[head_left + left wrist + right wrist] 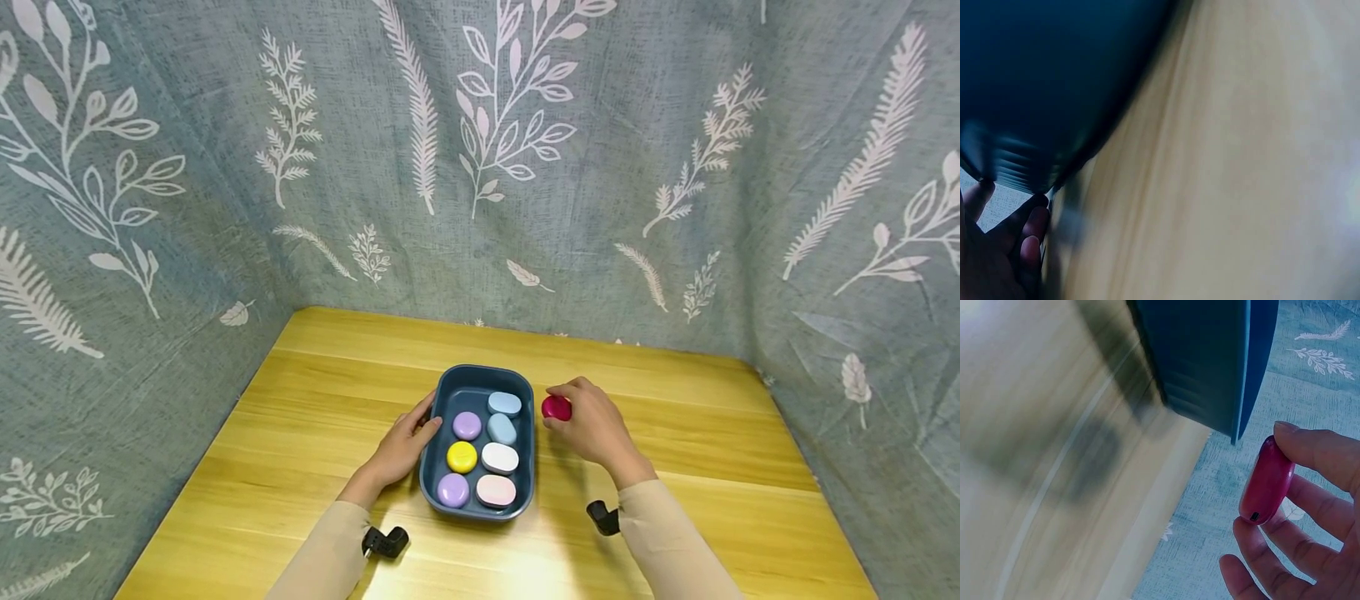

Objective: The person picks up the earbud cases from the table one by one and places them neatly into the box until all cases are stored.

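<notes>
A dark blue tray (pixel 476 518) holds several smooth rounded pieces in two columns. A yellow piece (pixel 462 457) lies between two purple ones on the left. Pale blue, white and pale pink pieces fill the right column. My left hand (pixel 401 446) grips the tray's left side, thumb at the rim and fingers along the outer wall. Beside the right wall, my right hand (pixel 595 423) pinches a glossy red rounded piece (pixel 1266 481) between thumb and fingertips. The right wrist view shows it off the table, apart from the tray, with a small dark mark on its lower end.
The tray stands on a wood-grain table (pixel 315 400). Grey-blue cloth (pixel 450 250) with white leaf prints hangs behind and along both sides. A black wrist mount (pixel 386 542) sits at the left sleeve, another (pixel 603 517) at the right.
</notes>
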Tool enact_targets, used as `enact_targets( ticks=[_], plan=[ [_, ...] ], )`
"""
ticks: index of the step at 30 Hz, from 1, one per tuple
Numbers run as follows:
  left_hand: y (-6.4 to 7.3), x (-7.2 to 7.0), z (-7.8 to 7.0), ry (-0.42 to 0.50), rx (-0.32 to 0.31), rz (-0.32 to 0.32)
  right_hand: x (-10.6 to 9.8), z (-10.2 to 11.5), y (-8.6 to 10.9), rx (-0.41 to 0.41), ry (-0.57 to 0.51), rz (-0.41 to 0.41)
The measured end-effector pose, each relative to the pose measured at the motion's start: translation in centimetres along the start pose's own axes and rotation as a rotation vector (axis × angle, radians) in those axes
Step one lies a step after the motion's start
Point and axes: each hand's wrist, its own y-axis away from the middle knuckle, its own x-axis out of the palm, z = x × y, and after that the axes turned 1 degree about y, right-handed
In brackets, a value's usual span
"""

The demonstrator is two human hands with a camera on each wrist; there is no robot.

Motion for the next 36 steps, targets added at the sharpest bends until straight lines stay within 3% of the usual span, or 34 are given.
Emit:
enact_targets(
  ticks=[36],
  plan=[
    [0.1, 0.1, 0.0, 0.014, 0.000, -0.010, 1.3, 3.8, -3.0, -0.053, -0.017, 0.054]
  ],
)
